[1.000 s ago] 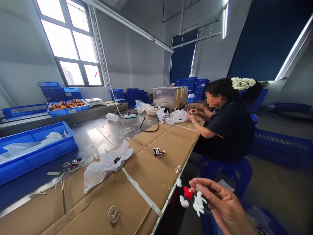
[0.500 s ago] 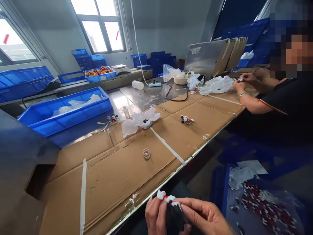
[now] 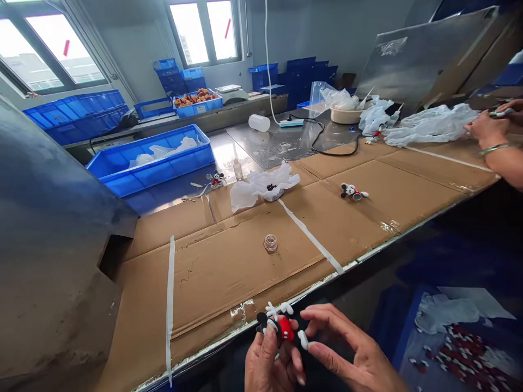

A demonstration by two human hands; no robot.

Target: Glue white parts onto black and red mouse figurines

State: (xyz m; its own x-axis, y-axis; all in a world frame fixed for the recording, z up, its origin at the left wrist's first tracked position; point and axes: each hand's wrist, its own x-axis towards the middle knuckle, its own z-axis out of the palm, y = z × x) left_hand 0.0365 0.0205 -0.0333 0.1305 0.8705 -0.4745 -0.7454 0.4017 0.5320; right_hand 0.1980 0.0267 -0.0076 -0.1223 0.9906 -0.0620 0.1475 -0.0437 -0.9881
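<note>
A small cartoon-mouse figure (image 3: 281, 324), black, red and white, is held just below the table's front edge. My left hand (image 3: 267, 359) is closed on it from below. My right hand (image 3: 351, 354) sits beside it with fingers spread, one fingertip near the figure's white foot. A second mouse figure (image 3: 352, 191) lies on the cardboard table cover (image 3: 212, 272), and a third (image 3: 216, 179) rests on the bare metal farther back. A little clear jar (image 3: 270, 243) stands on the cardboard in front of me.
A white plastic bag (image 3: 261, 188) with dark bits lies mid-table. A blue crate (image 3: 151, 160) sits at the back left, a grey box panel (image 3: 44, 228) at my left. Another person's hand (image 3: 488, 130) works at far right. A blue bin of mouse parts (image 3: 461, 354) stands on the floor.
My view has swung left and down to the table. The figure went from my right hand alone into my left hand; the right fingers have now opened beside it.
</note>
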